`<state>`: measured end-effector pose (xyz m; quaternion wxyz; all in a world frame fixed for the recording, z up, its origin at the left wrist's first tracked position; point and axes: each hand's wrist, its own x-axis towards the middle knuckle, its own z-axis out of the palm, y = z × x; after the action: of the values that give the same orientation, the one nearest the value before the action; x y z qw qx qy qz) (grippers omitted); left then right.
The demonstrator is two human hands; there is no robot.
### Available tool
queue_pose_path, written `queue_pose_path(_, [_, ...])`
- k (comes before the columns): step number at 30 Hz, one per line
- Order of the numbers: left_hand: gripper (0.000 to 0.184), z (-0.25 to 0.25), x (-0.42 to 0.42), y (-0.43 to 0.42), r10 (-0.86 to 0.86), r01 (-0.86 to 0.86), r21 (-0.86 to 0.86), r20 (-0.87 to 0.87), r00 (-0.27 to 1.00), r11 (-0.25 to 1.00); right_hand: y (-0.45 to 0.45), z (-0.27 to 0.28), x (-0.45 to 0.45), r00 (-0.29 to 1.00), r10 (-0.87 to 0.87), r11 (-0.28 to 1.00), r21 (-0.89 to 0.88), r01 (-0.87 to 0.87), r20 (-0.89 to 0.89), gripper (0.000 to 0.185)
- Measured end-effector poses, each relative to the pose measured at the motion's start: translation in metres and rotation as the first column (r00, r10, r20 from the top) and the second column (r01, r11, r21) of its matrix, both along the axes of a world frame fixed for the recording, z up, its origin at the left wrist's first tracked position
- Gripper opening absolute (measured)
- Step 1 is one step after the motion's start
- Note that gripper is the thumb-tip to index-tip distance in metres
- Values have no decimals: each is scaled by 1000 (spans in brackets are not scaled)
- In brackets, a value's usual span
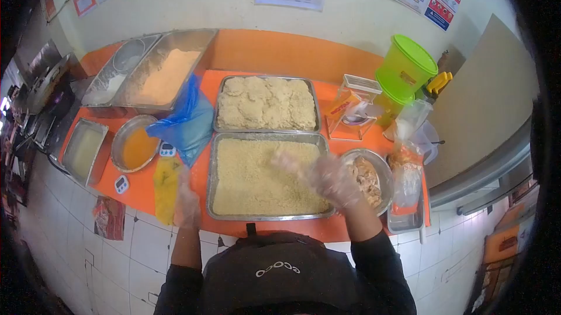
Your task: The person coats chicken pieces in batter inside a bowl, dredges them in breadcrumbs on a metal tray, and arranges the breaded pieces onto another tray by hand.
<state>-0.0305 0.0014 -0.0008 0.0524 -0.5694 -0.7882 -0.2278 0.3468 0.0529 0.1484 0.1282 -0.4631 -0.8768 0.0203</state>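
Note:
My left hand, in a clear plastic glove, is beside the yellow cloth, fingers stretched out and nothing visible in it. My right hand, also gloved, is blurred over the right side of the front metal tray, which holds pale yellow crumbs. A smeared pale pink strip reaches left from this hand over the crumbs; whether the fingers grip it is unclear. Right of the hand stands a metal bowl with pieces of raw-looking meat.
Behind is a tray of lumpy, crumb-coated pieces. At left stand a bowl of orange liquid, a blue bag, two timers and deep metal bins. Green tubs, a wire rack and a plastic bag are at right.

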Motion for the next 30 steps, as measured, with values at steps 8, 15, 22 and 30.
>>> queue_pose_path(8, [39, 23, 25, 32, 51, 153, -326, 540, 840, 933, -45, -20, 57, 683, -403, 837, -547, 5, -609, 30])
queue_pose_path(15, [55, 2, 5, 18, -374, 258, -367, -292, 880, 894, -67, -54, 125, 783, -367, 930, -221, 294, -502, 55])
queue_pose_path(22, [96, 75, 79, 10, -641, 515, -503, -107, 760, 694, -74, -59, 124, 383, -491, 871, -423, 251, -782, 61])
queue_pose_path(30, [61, -6, 90, 54, -606, 680, -190, 330, 724, 709, -65, -122, 151, 715, -248, 953, -33, 300, -653, 59])
